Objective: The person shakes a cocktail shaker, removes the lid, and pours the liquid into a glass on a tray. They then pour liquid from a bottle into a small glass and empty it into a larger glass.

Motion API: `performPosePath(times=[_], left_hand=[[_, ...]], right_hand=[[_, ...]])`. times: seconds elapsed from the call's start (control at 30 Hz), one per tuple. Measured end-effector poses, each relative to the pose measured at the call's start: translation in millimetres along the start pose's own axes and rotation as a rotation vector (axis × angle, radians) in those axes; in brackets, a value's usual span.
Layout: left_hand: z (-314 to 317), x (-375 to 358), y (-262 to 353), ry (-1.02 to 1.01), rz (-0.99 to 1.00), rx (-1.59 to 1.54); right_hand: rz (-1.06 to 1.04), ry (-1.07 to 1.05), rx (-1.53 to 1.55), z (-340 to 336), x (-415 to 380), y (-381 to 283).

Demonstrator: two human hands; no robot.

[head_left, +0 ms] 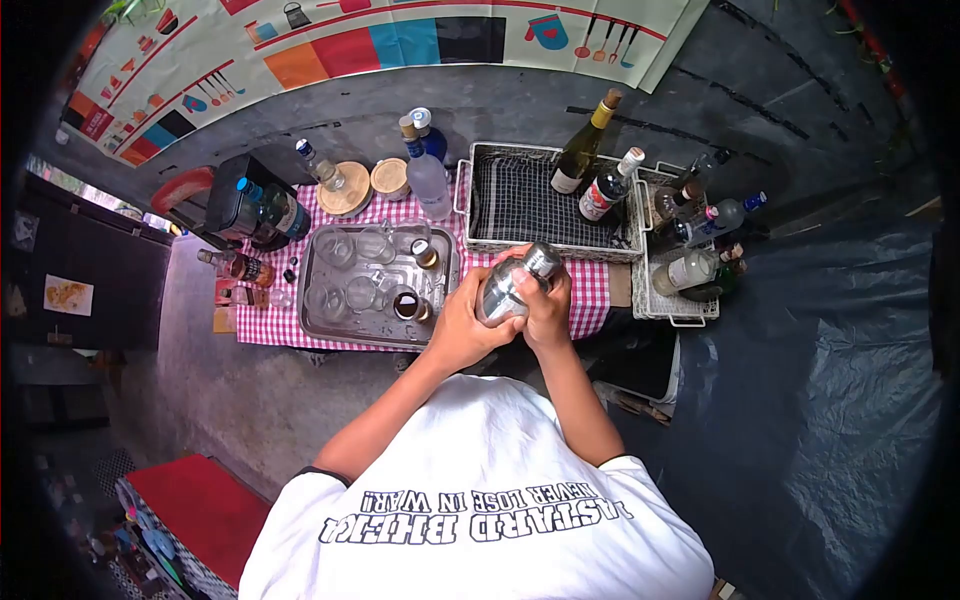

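Observation:
A shiny metal cocktail shaker [503,294] is held in front of my chest, tilted, its capped top pointing up and to the right. My left hand [468,322] wraps round the lower body of the shaker. Around its upper part, near the cap, closes my right hand [547,308]. Just left of my hands lies a metal tray [452,268] bearing several clear glasses, such as a glass mug [376,243], and two small vessels with dark liquid, one of them a jigger-like cup [407,305]. Whether the shaker holds liquid cannot be seen.
A white wire basket [475,215] with a dark checked cloth holds a tall wine bottle [575,158] and a labelled bottle [607,188]. A second wire basket [655,305] of bottles stands right. Bottles and round wooden boards [343,203] line the checked tablecloth's [268,328] back and left.

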State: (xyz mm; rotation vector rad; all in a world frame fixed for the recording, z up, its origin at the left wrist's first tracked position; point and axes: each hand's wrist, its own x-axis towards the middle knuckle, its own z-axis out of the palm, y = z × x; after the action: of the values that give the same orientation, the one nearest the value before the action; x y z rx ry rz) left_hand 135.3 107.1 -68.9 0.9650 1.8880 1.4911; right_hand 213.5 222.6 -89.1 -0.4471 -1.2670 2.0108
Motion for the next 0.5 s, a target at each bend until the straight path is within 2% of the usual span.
performPosePath(times=[0.07, 0.17, 0.43, 0.5], left_hand=[[-9.2, 2.3, 8.7, -0.087, -0.112, 0.068], [-18.4, 1.7, 5.3, -0.088, -0.100, 0.169], [-57.6, 11.5, -17.6, -0.190, -0.098, 0.050], [-63.9, 12.7, -24.2, -0.211, -0.059, -0.127]], right_hand=[[0.068, -0.009, 0.075, 2.2, 2.4, 1.1], [0.040, -0.047, 0.082, 10.0, 6.6, 7.5], [0.086, -0.065, 0.049, 44.8, 14.2, 12.7], [0.108, -0.119, 0.135, 52.2, 17.7, 17.4]])
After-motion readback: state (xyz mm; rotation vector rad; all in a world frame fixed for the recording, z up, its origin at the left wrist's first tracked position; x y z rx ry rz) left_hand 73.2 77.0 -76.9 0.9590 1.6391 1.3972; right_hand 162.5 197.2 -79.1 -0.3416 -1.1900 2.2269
